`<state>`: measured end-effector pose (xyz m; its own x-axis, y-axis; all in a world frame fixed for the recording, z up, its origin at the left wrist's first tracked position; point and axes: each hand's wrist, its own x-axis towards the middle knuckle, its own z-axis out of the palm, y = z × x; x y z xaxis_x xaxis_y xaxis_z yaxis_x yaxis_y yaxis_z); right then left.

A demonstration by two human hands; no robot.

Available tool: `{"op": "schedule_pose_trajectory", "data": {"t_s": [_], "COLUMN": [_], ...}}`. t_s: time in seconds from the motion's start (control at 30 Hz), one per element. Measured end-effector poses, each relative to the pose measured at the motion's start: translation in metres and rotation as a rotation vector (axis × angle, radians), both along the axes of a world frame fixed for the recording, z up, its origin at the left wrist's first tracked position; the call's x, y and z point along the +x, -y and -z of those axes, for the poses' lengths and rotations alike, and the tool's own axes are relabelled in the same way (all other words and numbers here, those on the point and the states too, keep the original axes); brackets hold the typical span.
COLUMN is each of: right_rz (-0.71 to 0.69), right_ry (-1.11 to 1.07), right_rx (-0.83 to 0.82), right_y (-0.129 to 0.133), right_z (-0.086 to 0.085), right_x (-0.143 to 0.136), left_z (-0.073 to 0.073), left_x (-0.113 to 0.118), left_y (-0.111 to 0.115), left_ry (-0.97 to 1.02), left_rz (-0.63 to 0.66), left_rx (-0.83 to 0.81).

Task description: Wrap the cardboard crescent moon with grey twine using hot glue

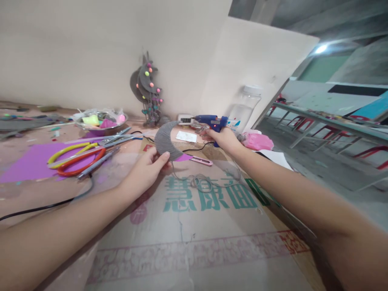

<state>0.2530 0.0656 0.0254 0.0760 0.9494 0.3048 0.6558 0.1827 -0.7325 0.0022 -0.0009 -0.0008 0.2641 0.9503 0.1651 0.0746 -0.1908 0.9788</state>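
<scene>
My left hand [156, 161] pinches the lower part of a crescent moon [165, 141] wrapped in grey yarn, with a bare purple tip [182, 157] at its lower right end. A loose strand of grey yarn [201, 182] trails from the moon onto the cardboard. In my right hand [223, 137] is a blue glue gun [210, 120], its small red light lit and its nozzle pointing left, close to the moon's upper tip. I cannot tell whether nozzle and moon touch. Behind the moon lies a pink utility knife [201, 161].
Scissors with yellow and red handles [80, 159] lie on purple sheet [24, 161] at left, beside a bowl [100, 121]. Printed cardboard [194, 242] covers the front. A clear bottle [244, 107], pink bundle [258, 140] and white card [186, 136] stand or lie behind. Finished-looking moon ornaments [147, 85] hang at the wall.
</scene>
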Motion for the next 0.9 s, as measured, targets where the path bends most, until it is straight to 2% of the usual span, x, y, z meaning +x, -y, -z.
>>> {"op": "schedule_pose_trajectory", "data": {"t_s": [0.2, 0.27, 0.37, 0.57, 0.73, 0.9], "right_rz": [-0.057, -0.019, -0.099, -0.334, -0.308, -0.307], "right_ry": [-0.052, -0.014, 0.065, 0.123, 0.23, 0.311], "right_rx": [0.135, 0.117, 0.082, -0.024, 0.026, 0.045], "right_y": [0.062, 0.082, 0.103, 0.11, 0.11, 0.113], "right_z": [0.004, 0.008, 0.013, 0.016, 0.018, 0.014], "right_x": [-0.009, -0.014, -0.018, -0.018, -0.021, -0.026], "left_z": [0.0, -0.002, -0.004, 0.0, 0.005, -0.001], "left_x": [-0.004, -0.005, -0.004, -0.004, -0.004, -0.003], "left_y": [0.0, 0.001, 0.002, -0.002, -0.005, -0.001], "left_ry": [-0.087, -0.142, -0.174, -0.104, -0.04, -0.097], "left_rz": [-0.045, -0.066, -0.074, -0.093, -0.055, -0.083], "left_rx": [0.052, 0.047, 0.022, -0.011, -0.023, -0.068]}}
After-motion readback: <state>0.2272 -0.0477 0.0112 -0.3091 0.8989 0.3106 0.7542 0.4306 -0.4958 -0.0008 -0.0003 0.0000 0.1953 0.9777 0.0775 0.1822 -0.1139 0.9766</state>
